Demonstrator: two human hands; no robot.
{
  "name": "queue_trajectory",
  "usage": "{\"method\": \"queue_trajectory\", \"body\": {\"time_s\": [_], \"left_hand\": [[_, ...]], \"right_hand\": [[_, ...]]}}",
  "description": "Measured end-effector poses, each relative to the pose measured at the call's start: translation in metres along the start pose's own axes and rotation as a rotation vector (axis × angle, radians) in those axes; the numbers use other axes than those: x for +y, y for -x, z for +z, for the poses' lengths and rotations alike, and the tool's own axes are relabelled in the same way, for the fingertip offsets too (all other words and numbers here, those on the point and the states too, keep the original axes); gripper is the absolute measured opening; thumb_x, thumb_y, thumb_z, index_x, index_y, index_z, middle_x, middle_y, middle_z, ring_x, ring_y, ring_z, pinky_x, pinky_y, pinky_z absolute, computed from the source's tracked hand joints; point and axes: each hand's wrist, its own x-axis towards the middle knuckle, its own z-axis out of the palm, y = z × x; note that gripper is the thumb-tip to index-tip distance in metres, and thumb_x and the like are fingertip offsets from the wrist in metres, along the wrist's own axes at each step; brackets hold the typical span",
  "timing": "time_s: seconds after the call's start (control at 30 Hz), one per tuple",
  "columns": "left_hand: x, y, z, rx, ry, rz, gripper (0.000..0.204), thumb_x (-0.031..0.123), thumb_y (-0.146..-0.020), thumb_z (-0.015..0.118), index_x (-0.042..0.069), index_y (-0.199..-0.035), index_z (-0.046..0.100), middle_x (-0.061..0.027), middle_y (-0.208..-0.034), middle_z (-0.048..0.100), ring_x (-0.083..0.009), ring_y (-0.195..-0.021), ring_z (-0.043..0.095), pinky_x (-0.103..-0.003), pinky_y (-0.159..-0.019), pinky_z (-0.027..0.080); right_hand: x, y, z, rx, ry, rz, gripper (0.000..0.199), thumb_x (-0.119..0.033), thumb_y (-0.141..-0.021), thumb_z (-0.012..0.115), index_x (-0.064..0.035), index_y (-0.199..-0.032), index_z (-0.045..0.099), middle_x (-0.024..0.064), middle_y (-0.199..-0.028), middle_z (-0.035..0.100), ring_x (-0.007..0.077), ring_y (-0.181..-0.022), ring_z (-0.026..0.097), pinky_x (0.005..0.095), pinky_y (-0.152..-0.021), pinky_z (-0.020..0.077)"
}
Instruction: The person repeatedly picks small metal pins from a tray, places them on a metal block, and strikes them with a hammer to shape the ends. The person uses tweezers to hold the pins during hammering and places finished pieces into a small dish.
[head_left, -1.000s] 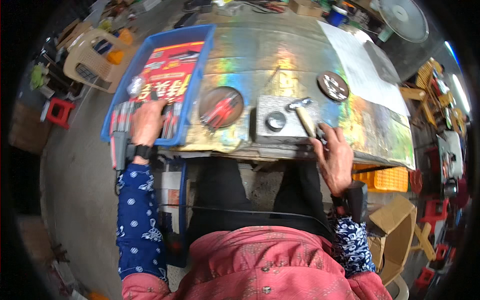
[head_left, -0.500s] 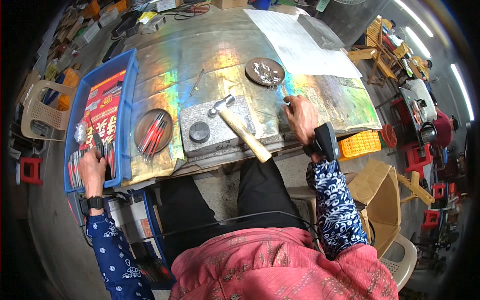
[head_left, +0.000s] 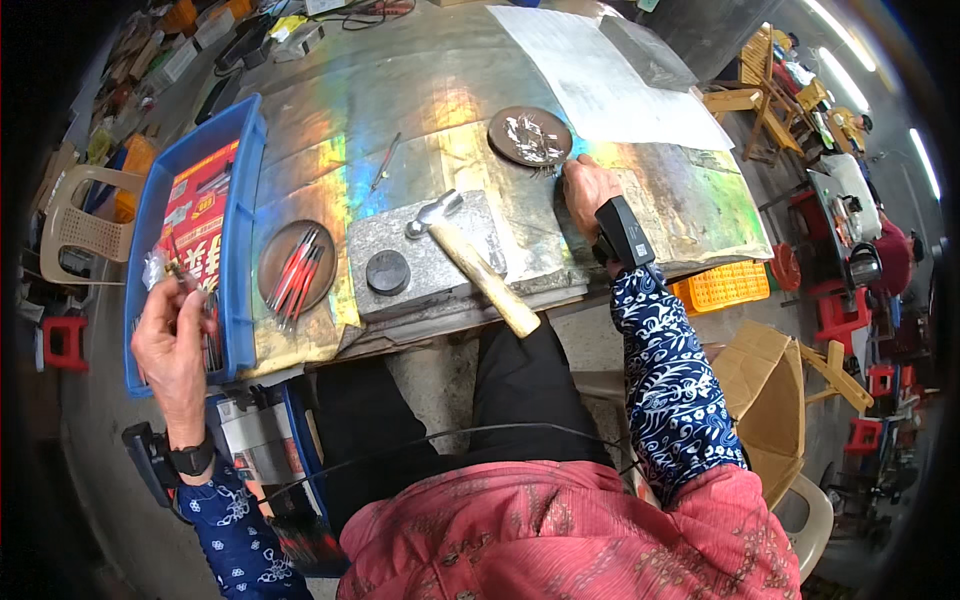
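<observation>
Holding the left hand [head_left: 172,345] half curled over the blue tray [head_left: 241,240], cannot tell if gripping anything; curling the right hand [head_left: 590,195] just beside the dish [head_left: 495,138] of white bits [head_left: 532,140], with its grasp hidden; seeing red sticks [head_left: 303,280] on the plate [head_left: 270,258], a hammer [head_left: 485,278] across the stone block [head_left: 375,235].

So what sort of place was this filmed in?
Likely a small workshop: a hammer lies across a speckled grey block, a brown dish holds slim red pieces, and another dish holds small pale bits.
</observation>
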Motion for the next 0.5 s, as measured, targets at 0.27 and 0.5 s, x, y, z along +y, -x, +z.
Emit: {"method": "queue_trajectory", "body": {"time_s": [0.27, 0.5], "left_hand": [[0.049, 0.009, 0.088, -0.246, 0.431, -0.155, 0.008, -0.001, -0.091, 0.061, -0.001, -0.099, 0.061, -0.0032, -0.080, 0.064, -0.0071, -0.066, 0.062, -0.020, -0.057, 0.051], [0.044, 0.015, 0.120, -0.251, 0.490, -0.122, 0.011, -0.001, -0.087, 0.065, -0.003, -0.098, 0.063, -0.0024, -0.083, 0.064, -0.0050, -0.064, 0.060, -0.018, -0.055, 0.049]], "right_hand": [[0.017, -0.004, 0.030, 0.229, -0.500, -0.140, 0.038, -0.030, -0.095, 0.049, -0.0015, -0.068, 0.048, 0.0169, -0.063, 0.043, 0.0291, -0.058, 0.046, 0.0387, -0.056, 0.0363], [0.010, 0.007, 0.002, 0.070, 0.047, -0.167, 0.009, -0.007, -0.081, 0.059, -0.0021, -0.078, 0.051, 0.0186, -0.077, 0.057, 0.0357, -0.071, 0.060, 0.0426, -0.062, 0.0470]]}}
